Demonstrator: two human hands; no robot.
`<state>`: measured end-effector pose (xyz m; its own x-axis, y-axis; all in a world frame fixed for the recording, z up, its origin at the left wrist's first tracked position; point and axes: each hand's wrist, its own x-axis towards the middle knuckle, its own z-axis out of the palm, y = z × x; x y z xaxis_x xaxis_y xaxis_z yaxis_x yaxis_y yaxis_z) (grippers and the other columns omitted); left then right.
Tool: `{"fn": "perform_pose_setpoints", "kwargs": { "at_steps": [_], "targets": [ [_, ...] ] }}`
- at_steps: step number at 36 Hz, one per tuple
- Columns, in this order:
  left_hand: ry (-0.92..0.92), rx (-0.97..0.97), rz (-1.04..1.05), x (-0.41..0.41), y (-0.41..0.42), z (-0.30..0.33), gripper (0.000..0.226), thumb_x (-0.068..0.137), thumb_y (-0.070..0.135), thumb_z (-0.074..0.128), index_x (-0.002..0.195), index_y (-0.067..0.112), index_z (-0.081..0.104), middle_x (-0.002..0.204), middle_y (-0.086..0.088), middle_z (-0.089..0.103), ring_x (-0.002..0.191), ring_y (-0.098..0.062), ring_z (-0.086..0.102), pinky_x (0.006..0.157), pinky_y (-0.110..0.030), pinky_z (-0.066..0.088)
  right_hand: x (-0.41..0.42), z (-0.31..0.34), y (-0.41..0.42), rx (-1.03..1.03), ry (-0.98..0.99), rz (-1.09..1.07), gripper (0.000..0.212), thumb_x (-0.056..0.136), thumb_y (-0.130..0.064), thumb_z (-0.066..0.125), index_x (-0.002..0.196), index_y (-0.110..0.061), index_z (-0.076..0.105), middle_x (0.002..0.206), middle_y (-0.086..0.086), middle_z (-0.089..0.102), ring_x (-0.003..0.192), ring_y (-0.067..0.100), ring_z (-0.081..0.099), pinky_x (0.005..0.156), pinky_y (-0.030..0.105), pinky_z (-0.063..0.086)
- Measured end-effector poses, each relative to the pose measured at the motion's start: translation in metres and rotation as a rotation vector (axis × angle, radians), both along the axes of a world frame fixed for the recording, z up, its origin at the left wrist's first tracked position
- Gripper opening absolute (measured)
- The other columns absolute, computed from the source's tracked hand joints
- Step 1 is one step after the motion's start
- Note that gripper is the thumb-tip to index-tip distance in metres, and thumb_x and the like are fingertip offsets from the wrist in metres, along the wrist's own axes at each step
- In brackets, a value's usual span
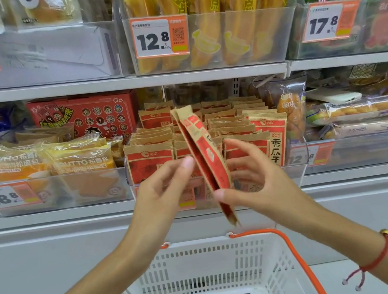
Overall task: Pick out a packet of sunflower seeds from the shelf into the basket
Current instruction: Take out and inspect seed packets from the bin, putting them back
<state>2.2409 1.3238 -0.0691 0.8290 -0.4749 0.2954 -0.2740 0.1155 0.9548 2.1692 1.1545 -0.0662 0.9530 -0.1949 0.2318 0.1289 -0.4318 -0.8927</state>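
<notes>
A red and brown packet of sunflower seeds stands nearly edge-on in the air in front of the shelf, above the basket. My right hand holds it near its lower end, thumb on the near side and fingers behind it. My left hand is at the packet's left side, its fingertips touching the packet about halfway up. Many more packets of the same kind stand in rows in a clear bin on the shelf behind. The white basket with orange handles sits below my hands and holds nothing.
Yellow bread bags fill the bin to the left, and a red box stands behind them. Other bagged pastries lie to the right. The upper shelf carries long yellow cakes and orange price tags.
</notes>
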Motion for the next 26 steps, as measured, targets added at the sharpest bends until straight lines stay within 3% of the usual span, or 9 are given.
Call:
{"fn": "perform_pose_setpoints", "kwargs": {
  "at_steps": [3, 7, 9, 10, 12, 14, 17, 21, 26],
  "targets": [
    [0.027, -0.012, 0.024, 0.004, 0.0, 0.002, 0.036, 0.084, 0.047, 0.046, 0.106, 0.03, 0.069, 0.102, 0.019, 0.073, 0.099, 0.003, 0.066, 0.08, -0.015, 0.053, -0.001, 0.003, -0.008, 0.234, 0.039, 0.165, 0.073, 0.061, -0.046, 0.077, 0.128, -0.039, 0.05, 0.116, -0.007, 0.069, 0.108, 0.01, 0.066, 0.084, 0.023, 0.052],
    [0.04, 0.008, 0.014, 0.006, 0.0, 0.0, 0.03, 0.086, 0.042, 0.051, 0.112, 0.036, 0.064, 0.105, 0.022, 0.072, 0.1, 0.007, 0.065, 0.076, -0.008, 0.051, 0.002, 0.012, -0.006, 0.375, 0.149, 0.29, 0.071, 0.061, -0.045, 0.067, 0.128, -0.024, 0.054, 0.119, 0.006, 0.069, 0.104, 0.019, 0.068, 0.096, 0.038, 0.048],
    [0.056, -0.007, -0.021, 0.005, 0.0, 0.001, 0.027, 0.088, 0.037, 0.051, 0.111, 0.033, 0.065, 0.102, 0.021, 0.072, 0.098, 0.006, 0.066, 0.076, -0.007, 0.051, -0.005, 0.017, -0.002, 0.347, 0.222, 0.368, 0.081, 0.064, -0.037, 0.067, 0.137, -0.007, 0.048, 0.134, 0.022, 0.057, 0.085, 0.005, 0.069, 0.089, 0.024, 0.05],
    [0.065, -0.023, -0.033, 0.004, 0.001, 0.002, 0.026, 0.09, 0.033, 0.051, 0.111, 0.031, 0.065, 0.101, 0.02, 0.073, 0.096, 0.006, 0.066, 0.074, -0.006, 0.05, -0.006, 0.02, 0.0, 0.375, 0.233, 0.387, 0.071, 0.075, -0.029, 0.063, 0.137, 0.0, 0.046, 0.137, 0.026, 0.052, 0.07, -0.004, 0.066, 0.077, 0.014, 0.05],
    [0.074, -0.043, -0.028, 0.004, 0.002, 0.003, 0.026, 0.088, 0.032, 0.054, 0.111, 0.029, 0.066, 0.101, 0.017, 0.074, 0.095, 0.004, 0.067, 0.073, -0.007, 0.05, -0.001, 0.02, 0.001, 0.452, 0.267, 0.356, 0.044, 0.09, -0.032, 0.05, 0.129, -0.013, 0.058, 0.129, 0.014, 0.063, 0.078, -0.003, 0.069, 0.072, 0.012, 0.052],
    [0.07, -0.05, -0.003, 0.007, 0.004, 0.003, 0.029, 0.082, 0.035, 0.057, 0.109, 0.031, 0.067, 0.101, 0.015, 0.074, 0.096, 0.002, 0.068, 0.072, -0.008, 0.051, -0.005, 0.012, -0.003, 0.422, 0.223, 0.345, 0.035, 0.09, -0.042, 0.05, 0.117, -0.027, 0.066, 0.116, -0.001, 0.071, 0.103, 0.009, 0.068, 0.086, 0.024, 0.054],
    [0.047, -0.053, 0.051, 0.011, 0.007, 0.004, 0.029, 0.078, 0.036, 0.061, 0.106, 0.032, 0.068, 0.101, 0.016, 0.074, 0.096, 0.001, 0.068, 0.073, -0.01, 0.052, -0.003, 0.004, -0.005, 0.236, 0.031, 0.121, 0.019, 0.088, -0.033, 0.058, 0.102, -0.03, 0.071, 0.101, -0.01, 0.075, 0.096, 0.004, 0.069, 0.079, 0.019, 0.053],
    [0.001, -0.047, 0.078, 0.012, 0.009, 0.004, 0.032, 0.075, 0.035, 0.065, 0.106, 0.031, 0.069, 0.101, 0.017, 0.074, 0.096, 0.0, 0.068, 0.077, -0.012, 0.054, -0.002, 0.008, 0.001, 0.205, -0.137, 0.033, 0.022, 0.092, -0.011, 0.056, 0.096, -0.027, 0.07, 0.094, -0.013, 0.075, 0.084, -0.002, 0.069, 0.064, 0.012, 0.052],
    [-0.089, -0.034, 0.081, 0.008, 0.005, 0.008, 0.027, 0.073, 0.032, 0.066, 0.1, 0.032, 0.069, 0.093, 0.021, 0.074, 0.089, 0.003, 0.069, 0.069, -0.007, 0.05, -0.004, 0.013, 0.007, 0.104, -0.201, 0.036, 0.03, 0.079, -0.041, 0.059, 0.107, -0.033, 0.066, 0.102, -0.017, 0.072, 0.095, 0.003, 0.068, 0.075, 0.018, 0.055]
  ]
}}
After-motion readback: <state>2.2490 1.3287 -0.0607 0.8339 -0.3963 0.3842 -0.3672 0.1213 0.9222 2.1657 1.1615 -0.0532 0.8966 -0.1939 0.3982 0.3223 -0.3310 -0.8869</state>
